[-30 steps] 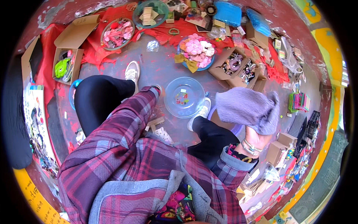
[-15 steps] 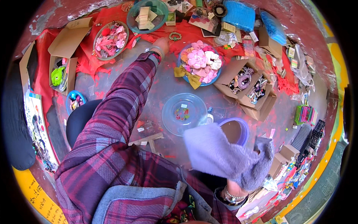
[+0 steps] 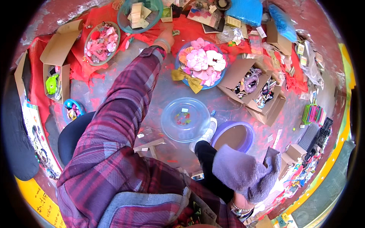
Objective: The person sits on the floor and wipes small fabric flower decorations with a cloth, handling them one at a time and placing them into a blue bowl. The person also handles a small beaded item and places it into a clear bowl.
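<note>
My left hand [image 3: 166,33] reaches far forward onto the red cloth. Its fingers are closed around a green beaded bracelet [image 3: 176,32], of which only a bit shows at their edge. Near my body, my right hand [image 3: 242,200] grips a fluffy grey-lavender cloth [image 3: 237,171] that hangs over and mostly hides its fingers. Beyond the left hand stands a clear greenish bowl [image 3: 159,19] with cards in it. Right of it, a blue bowl [image 3: 221,78] is heaped with pink, white and mustard hair scrunchies and bows [image 3: 197,60].
On the floor lie a clear plastic basin [image 3: 185,127] and a purple basin [image 3: 249,133] beside my shoe [image 3: 209,133]. Cardboard boxes [image 3: 237,72] of hair ties stand right; a bowl of pink hair ornaments [image 3: 102,43] sits left. Small goods line the right wall.
My left hand has moved onto the bracelet and taken hold of it. The right hand has swung the cloth down and right, uncovering more of the purple basin. The view has shifted slightly.
</note>
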Demonstrator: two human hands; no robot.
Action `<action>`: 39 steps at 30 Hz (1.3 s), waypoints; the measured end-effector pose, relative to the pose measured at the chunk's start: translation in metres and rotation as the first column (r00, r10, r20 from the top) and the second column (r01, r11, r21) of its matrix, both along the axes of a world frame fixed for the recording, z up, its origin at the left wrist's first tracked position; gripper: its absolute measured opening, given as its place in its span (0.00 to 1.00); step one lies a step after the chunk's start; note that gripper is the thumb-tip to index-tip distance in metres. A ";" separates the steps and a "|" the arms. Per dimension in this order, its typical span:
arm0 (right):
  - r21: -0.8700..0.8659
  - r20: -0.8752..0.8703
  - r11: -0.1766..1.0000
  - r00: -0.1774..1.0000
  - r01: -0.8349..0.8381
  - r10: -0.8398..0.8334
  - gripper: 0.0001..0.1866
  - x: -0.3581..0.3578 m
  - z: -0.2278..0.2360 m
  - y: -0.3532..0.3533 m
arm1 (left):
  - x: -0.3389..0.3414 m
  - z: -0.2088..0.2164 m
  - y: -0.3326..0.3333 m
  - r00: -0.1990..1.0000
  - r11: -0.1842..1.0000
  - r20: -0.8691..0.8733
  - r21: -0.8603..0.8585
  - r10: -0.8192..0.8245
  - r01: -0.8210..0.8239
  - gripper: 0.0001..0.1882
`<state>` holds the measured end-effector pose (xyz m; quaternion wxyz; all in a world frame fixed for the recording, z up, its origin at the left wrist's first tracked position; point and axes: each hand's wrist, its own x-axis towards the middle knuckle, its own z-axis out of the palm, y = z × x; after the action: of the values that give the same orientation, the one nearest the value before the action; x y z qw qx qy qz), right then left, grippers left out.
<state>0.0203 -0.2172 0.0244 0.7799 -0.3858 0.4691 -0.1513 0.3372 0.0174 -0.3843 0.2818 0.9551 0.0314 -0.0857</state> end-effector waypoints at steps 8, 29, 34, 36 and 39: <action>0.199 0.410 0.966 0.909 -0.164 0.070 0.21 -0.044 0.015 -0.003 | -0.074 0.152 0.008 0.869 -0.179 -0.268 -0.913 -0.415 -0.367 0.19; -0.101 0.751 0.865 0.532 -0.492 0.391 0.19 -0.079 0.004 -0.008 | -0.327 0.412 -0.021 0.681 0.387 -0.202 -0.913 -0.703 0.128 0.09; -0.210 0.590 0.815 0.595 -0.540 0.546 0.19 -0.070 0.016 0.036 | -0.324 0.395 -0.026 0.806 0.475 -0.056 -0.831 -0.590 0.290 0.10; -0.399 0.459 0.708 0.542 -0.583 0.704 0.19 -0.067 0.010 0.042 | -0.322 0.403 -0.026 0.799 0.420 -0.071 -0.876 -0.597 0.236 0.09; -0.586 0.365 0.579 0.453 -0.567 0.813 0.19 -0.064 0.008 0.053 | -0.316 0.399 -0.026 0.785 0.218 -0.164 -0.975 -0.597 -0.039 0.08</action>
<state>-0.0438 -0.1646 0.0326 0.7840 -0.6187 -0.0480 -0.0149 0.0210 -0.0088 0.0144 0.7510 0.5155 -0.1347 -0.3901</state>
